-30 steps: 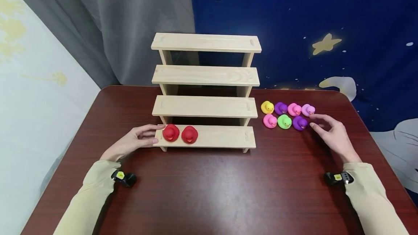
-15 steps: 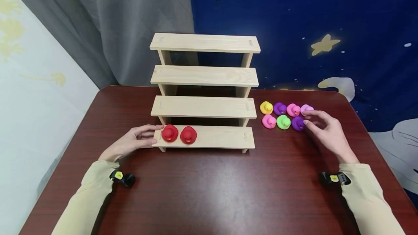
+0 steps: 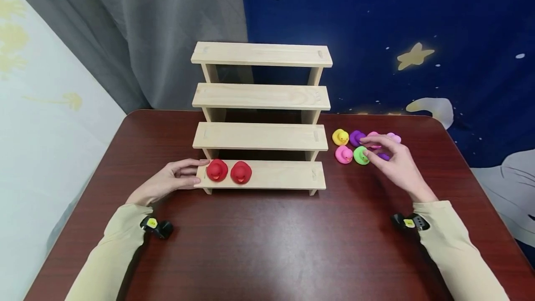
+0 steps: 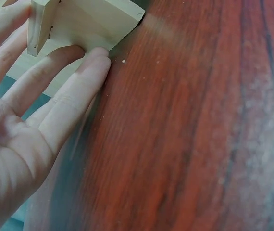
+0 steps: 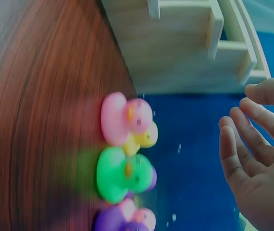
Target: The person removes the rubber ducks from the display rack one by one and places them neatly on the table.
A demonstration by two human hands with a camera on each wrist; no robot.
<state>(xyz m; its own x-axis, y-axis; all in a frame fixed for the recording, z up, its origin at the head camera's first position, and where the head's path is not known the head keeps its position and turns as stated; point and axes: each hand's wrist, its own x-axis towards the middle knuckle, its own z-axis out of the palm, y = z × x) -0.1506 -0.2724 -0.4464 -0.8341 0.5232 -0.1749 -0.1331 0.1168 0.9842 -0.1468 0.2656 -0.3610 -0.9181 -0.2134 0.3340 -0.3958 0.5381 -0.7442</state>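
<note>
My left hand point(image 3: 165, 182) holds the left end of a four-step wooden display stand point(image 3: 267, 175); in the left wrist view its fingertips point(image 4: 98, 55) touch the side panel point(image 4: 91, 29). Two red rubber ducks point(image 3: 241, 172) sit on the lowest step, near that hand. My right hand point(image 3: 394, 161) hovers over the small rubber ducks at the right, thumb and forefinger parted about the green duck point(image 3: 360, 155). Beside it are a pink duck point(image 3: 343, 154), a yellow duck point(image 3: 340, 137) and a purple duck point(image 3: 356, 138). The hand partly covers several other ducks.
The dark reddish-brown table point(image 3: 267, 250) extends in front of the stand. Behind it hang a grey curtain point(image 3: 175, 36) and a blue starry cloth point(image 3: 355, 36). A pale wall point(image 3: 42, 129) borders the left side.
My right hand has moved left over the ducks, from the purple one at the row's end to the green one. My left hand has stayed on the stand.
</note>
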